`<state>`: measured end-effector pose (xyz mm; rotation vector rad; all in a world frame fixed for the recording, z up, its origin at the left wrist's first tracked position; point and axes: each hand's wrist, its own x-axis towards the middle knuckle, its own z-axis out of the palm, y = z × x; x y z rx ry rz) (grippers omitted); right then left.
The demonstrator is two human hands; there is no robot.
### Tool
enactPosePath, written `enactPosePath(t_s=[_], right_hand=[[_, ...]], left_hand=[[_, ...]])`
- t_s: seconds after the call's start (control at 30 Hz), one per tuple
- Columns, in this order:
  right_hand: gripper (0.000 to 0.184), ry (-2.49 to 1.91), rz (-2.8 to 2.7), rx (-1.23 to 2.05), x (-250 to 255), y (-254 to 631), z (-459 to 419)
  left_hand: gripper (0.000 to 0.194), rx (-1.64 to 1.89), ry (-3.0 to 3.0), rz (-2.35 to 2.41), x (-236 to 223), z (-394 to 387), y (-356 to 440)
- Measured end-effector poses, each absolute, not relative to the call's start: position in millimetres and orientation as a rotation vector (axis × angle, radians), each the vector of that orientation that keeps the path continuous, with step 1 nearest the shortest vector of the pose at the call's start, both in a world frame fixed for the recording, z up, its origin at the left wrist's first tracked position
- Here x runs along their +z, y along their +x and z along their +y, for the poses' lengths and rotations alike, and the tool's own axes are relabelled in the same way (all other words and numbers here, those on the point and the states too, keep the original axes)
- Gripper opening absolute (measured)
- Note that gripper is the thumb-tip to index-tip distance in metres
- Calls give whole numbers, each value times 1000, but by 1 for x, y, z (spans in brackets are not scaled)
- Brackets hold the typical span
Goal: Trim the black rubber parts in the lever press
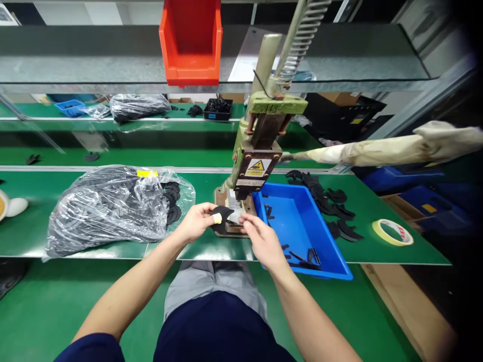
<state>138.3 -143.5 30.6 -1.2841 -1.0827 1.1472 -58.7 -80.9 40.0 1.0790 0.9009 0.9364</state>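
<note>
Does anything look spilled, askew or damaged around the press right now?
Nothing looks clearly damaged. Right of the blue bin, black curved parts lie loose on the green table, overlapping at different angles; that may be deliberate. On the press, the lever's pale wrapping looks uneven and bunched toward its outer end.

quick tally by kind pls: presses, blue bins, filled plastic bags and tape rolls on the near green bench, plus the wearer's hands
Press: 1
Blue bin: 1
Filled plastic bag: 1
Tape roll: 1
Hands: 2 (left hand, right hand)
Total: 6
</note>
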Motion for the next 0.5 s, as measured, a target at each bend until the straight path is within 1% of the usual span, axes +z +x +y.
enactPosePath(t_s=[0.17,0.27,0.33,0.4,0.5], right_hand=[[40,-1157,-931,1772,20,131,-144],[40,-1024,-849,2034,17,131,-153],[40,-945,-821,2131,13,129,-160],[40,-892,-810,2161,8,126,-167],[42,-879,-822,2103,3,120,-176]], left_hand=[[45,846,1205,880,43,-93,-61],[38,762,1388,789,48,-96,-66],[28,692,1616,715,55,-97,-70],[21,640,1876,649,66,-99,-73],[20,588,2141,544,79,-104,-75]])
